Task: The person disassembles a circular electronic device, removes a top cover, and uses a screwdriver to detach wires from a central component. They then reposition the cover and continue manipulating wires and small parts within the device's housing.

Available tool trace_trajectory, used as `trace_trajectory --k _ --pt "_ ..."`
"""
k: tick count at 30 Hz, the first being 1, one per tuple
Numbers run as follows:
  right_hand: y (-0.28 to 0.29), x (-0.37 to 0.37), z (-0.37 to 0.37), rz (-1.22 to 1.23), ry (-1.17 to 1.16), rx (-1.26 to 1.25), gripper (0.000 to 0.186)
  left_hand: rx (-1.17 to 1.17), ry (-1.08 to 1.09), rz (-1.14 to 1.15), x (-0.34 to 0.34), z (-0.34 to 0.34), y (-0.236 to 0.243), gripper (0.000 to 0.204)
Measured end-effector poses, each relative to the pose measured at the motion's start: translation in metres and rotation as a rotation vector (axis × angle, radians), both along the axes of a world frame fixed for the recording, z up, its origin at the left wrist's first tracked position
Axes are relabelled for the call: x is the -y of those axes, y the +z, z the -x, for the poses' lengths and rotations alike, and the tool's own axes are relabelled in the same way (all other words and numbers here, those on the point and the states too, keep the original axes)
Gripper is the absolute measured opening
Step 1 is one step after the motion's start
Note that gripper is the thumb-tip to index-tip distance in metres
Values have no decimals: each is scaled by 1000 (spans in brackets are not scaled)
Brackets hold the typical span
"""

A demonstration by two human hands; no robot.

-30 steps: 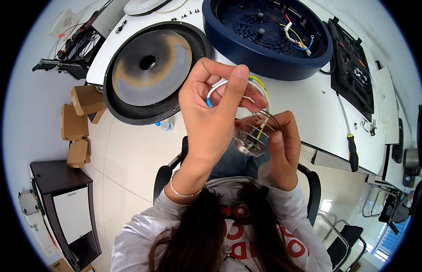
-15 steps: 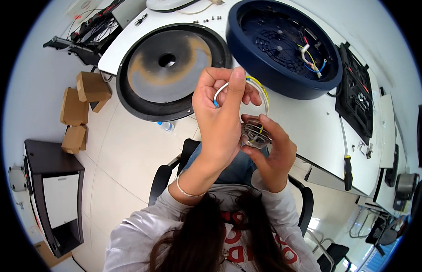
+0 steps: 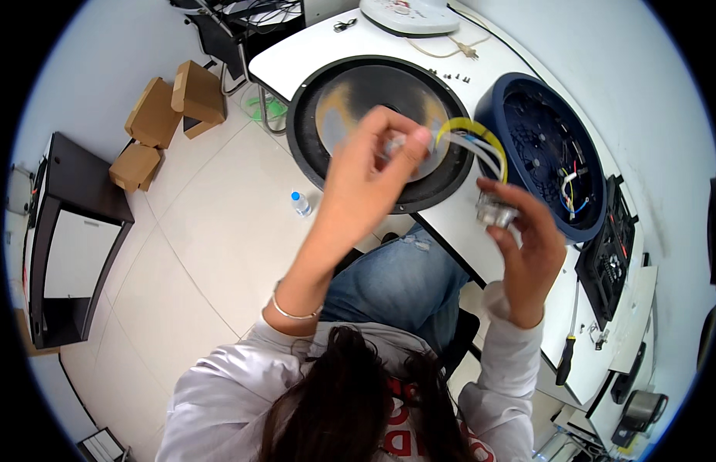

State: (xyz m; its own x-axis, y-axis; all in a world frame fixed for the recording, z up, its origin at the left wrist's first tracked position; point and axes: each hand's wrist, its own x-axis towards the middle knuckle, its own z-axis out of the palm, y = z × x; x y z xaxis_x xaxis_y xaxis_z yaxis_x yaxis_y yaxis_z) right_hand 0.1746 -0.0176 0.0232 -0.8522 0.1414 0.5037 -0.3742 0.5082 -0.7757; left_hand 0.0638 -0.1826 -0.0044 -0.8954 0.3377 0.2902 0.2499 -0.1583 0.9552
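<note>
My left hand [image 3: 381, 165] is raised in front of the black round plate [image 3: 303, 115], its thumb and fingers pinched near the ends of a bundle of yellow and white wires [image 3: 475, 126]. What exactly lies between those fingertips is blurred. The wires arch over to a small, shiny, greyish part [image 3: 494, 212], whose kind I cannot make out. My right hand [image 3: 531, 235] grips that part between thumb and fingers, above the table edge. Beyond it, a dark blue round housing [image 3: 492, 112] lies open, with coloured wires [image 3: 571, 189] inside.
A black tool case [image 3: 602, 277] and a screwdriver [image 3: 565, 358] lie on the right of the white table [image 3: 481, 254]. Several screws [image 3: 454, 76] and a plug [image 3: 467, 51] are at the back. On the floor stand a bottle [image 3: 301, 205] and cardboard boxes [image 3: 155, 115].
My view has turned, so the plate and housing appear further right. My hands have moved apart, the wires now stretching between them; the right hand with the shiny part has shifted right.
</note>
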Motion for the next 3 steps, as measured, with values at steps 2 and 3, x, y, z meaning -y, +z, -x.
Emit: trace_trajectory --k 2,3 --pt "14 -5 21 6 11 80 38 -194 286 72 18 15 0 26" --pt "19 -9 29 -15 60 105 37 -189 380 122 31 21 -1 29"
